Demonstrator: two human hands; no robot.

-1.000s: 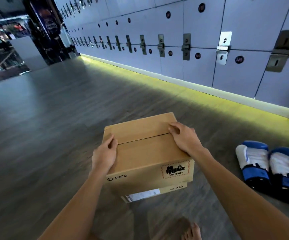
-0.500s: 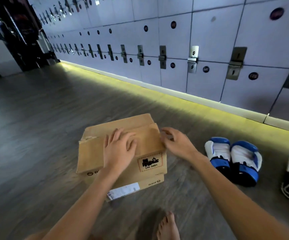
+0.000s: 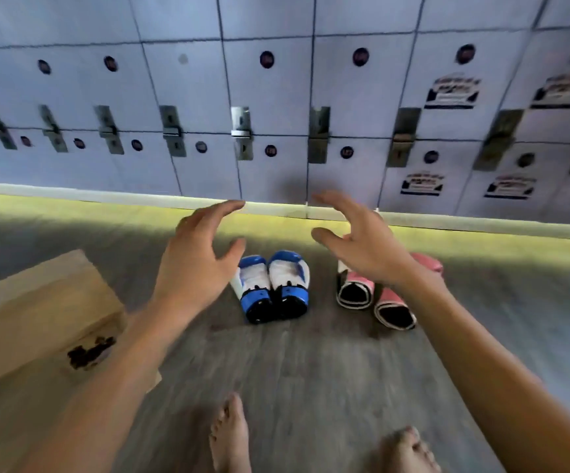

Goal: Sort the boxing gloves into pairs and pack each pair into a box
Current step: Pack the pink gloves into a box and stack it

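Note:
A pair of blue-and-white boxing gloves [image 3: 273, 286] lies side by side on the floor in the middle, cuffs toward me. To their right lies a pair of pink gloves [image 3: 375, 295], partly hidden behind my right wrist. My left hand [image 3: 196, 264] hovers open just left of and above the blue pair, fingers spread. Above the pink pair my right hand [image 3: 362, 240] is also open and holds nothing. A closed cardboard box [image 3: 37, 322] sits at the left edge, behind my left forearm.
A wall of grey lockers [image 3: 276, 97] runs across the back, with a yellow-lit strip of floor along its base. Grey wood floor [image 3: 310, 370] lies between me and the gloves. My bare feet [image 3: 230, 435] show at the bottom edge.
Both hands have come off the cardboard box and swung right, above the gloves. The view turned right, so the box now sits at the left and the pink pair is in sight.

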